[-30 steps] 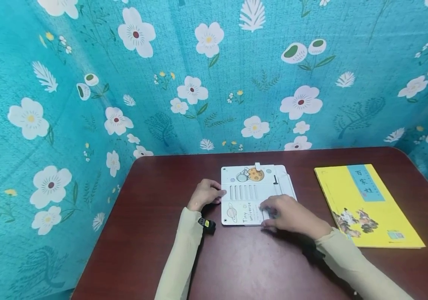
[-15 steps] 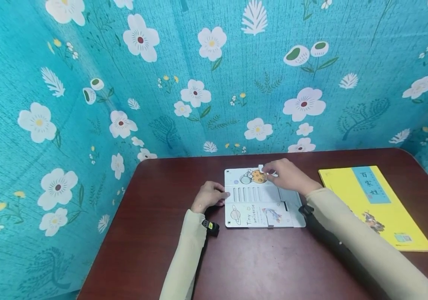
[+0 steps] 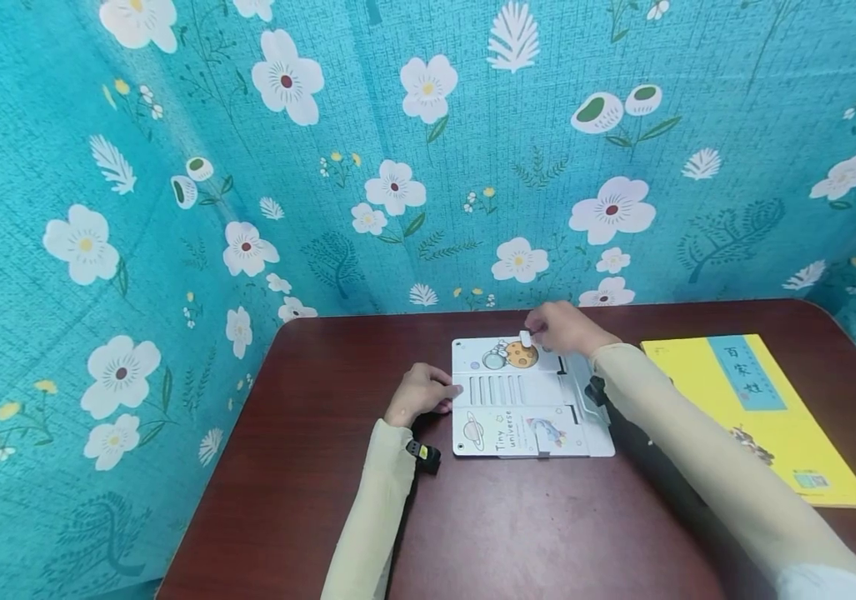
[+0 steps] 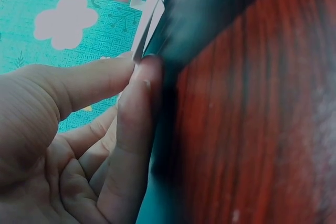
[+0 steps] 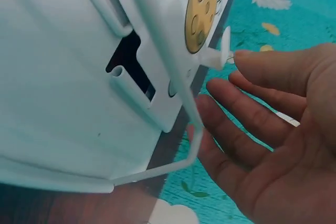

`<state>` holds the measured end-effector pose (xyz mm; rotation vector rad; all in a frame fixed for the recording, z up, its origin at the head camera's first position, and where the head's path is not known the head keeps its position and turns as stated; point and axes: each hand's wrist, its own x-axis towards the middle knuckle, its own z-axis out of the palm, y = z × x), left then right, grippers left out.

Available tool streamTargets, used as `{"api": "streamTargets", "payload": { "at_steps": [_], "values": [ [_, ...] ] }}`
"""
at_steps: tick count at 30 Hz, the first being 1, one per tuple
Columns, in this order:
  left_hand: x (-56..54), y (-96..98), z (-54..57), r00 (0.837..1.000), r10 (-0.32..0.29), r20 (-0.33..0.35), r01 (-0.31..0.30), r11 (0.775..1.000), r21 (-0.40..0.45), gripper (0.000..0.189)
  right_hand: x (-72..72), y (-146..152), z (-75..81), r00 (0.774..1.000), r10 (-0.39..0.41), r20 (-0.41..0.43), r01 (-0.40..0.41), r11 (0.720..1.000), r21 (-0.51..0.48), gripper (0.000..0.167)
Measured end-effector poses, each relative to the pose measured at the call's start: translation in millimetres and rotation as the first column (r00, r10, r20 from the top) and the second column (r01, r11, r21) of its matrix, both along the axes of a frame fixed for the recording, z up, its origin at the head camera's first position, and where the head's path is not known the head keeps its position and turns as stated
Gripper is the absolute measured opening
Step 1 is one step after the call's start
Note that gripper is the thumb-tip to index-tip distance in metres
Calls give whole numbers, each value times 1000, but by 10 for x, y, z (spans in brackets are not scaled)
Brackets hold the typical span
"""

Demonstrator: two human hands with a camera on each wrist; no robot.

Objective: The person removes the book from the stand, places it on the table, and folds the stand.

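A white folding book stand point(image 3: 483, 387) with a printed astronaut, planet and "Tiny universe" lies on the table. My left hand point(image 3: 420, 392) pinches its left edge; the left wrist view shows thumb and index finger point(image 4: 139, 108) meeting on that edge. At the stand's top edge is my right hand point(image 3: 564, 327), beside a small white clip point(image 3: 525, 338). In the right wrist view the thumb tip touches the clip point(image 5: 214, 57), while the other fingers point(image 5: 236, 129) are loosely bent with no thing between them. A white wire support point(image 5: 181, 90) crosses in front of those fingers, raised from the stand's right side.
A yellow book point(image 3: 753, 417) with a blue title label lies to the right, partly behind the right forearm. The brown table point(image 3: 307, 433) extends around the stand. A teal flowered cloth point(image 3: 458, 200) hangs along the table's back edge.
My right hand has moved from the stand's lower right part up to the clip at its top edge. The stand's right-hand panels have opened out. The left hand keeps its grip.
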<state>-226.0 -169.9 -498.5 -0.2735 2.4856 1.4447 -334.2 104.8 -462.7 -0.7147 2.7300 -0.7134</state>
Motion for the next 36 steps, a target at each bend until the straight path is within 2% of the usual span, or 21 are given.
{"api": "streamTargets", "payload": {
  "at_steps": [5,10,18,22,28,33,36],
  "values": [
    [0,32,18,1000,-18,2,18,1000,-19,17,-107,41,-21,997,14,77,-14,1000,-3,28],
    [-1,57,48,1000,-9,20,10,1000,-24,19,-136,12,-7,993,15,119,-17,1000,15,27],
    [65,66,11,999,28,19,-27,998,-63,16,-68,-39,-62,987,-33,156,25,998,50,26],
    [128,66,-36,998,36,44,-33,997,-70,18,-11,-30,-115,984,-14,180,6,999,45,25],
    [136,69,-37,999,18,40,-16,999,-39,19,30,27,-62,987,1,160,-8,999,38,28],
    [102,48,6,999,11,41,-11,1000,-15,20,70,65,19,993,-8,118,4,1000,30,38],
    [78,38,33,999,14,39,-14,1000,-10,20,102,72,58,996,-12,92,10,1000,25,38]
  ]
}}
